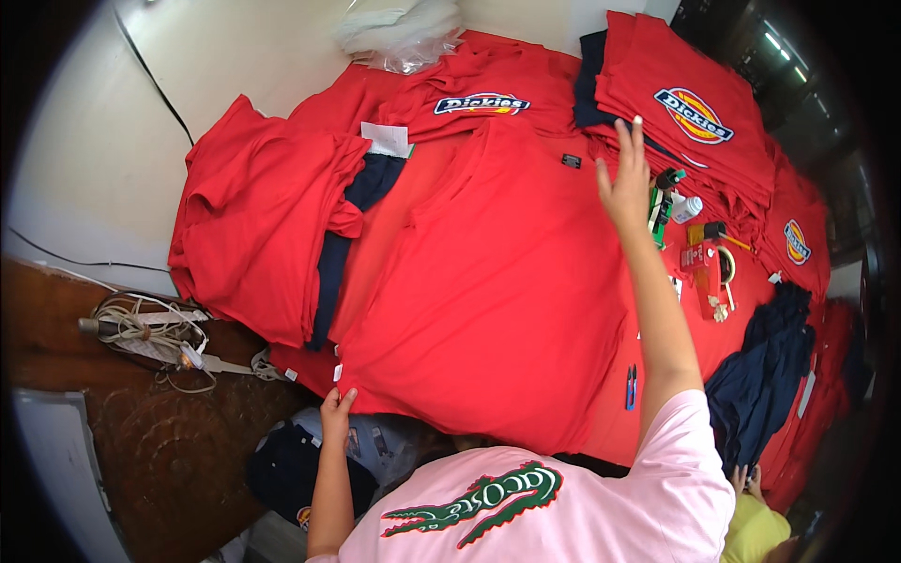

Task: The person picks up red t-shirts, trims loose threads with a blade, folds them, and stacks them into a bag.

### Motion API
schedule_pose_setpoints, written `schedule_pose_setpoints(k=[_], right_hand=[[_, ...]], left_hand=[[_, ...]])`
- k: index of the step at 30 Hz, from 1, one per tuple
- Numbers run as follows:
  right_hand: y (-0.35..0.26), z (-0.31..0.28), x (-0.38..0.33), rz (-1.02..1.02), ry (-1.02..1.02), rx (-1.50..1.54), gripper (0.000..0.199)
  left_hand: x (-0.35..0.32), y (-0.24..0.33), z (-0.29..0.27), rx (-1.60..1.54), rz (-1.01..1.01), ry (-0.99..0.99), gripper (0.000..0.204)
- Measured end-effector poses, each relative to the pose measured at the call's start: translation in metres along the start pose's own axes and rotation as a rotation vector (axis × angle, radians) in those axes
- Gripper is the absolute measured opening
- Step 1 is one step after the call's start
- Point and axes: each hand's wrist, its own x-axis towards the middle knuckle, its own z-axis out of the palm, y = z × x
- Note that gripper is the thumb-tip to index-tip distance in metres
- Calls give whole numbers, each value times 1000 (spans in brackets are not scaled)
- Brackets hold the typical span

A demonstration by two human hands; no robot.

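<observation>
A large red T-shirt point(497, 281) lies spread over the table in front of me, with a small dark label point(572, 160) near its upper right. My left hand point(336, 413) is at the shirt's near left corner, thumb and fingers closed on the hem just below a small white tag point(338, 373). Reaching far to the right, my right hand point(626, 188) has its fingers stretched out and apart. It is over the shirt's far right edge and holds nothing. Just beyond its fingertips is a stack of folded red shirts point(638, 75) with an oval emblem on top.
More red shirts point(253, 225) are heaped at the left. Blue thread snips point(631, 387), a white bottle point(688, 208) and a tape roll point(725, 266) lie to the right, near a navy garment point(765, 357). Another person's hand point(748, 480) shows at lower right. Bundled cable point(150, 324) hangs left.
</observation>
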Motion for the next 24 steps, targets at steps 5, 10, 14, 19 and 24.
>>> schedule_pose_setpoints(k=[5,10,14,19,24], right_hand=[[-79,17,-60,-53,-232,112,52],[-169,39,-102,-264,-636,229,59],[-237,65,-81,-459,-748,263,77],[-301,97,-78,-661,-872,191,70],[-323,73,-102,-546,-810,420,78]], left_hand=[[4,7,22,-37,6,64,31],[30,11,17,593,482,113,49],[32,25,20,708,421,119,47],[14,37,26,818,601,278,32],[-24,53,23,721,584,346,28]])
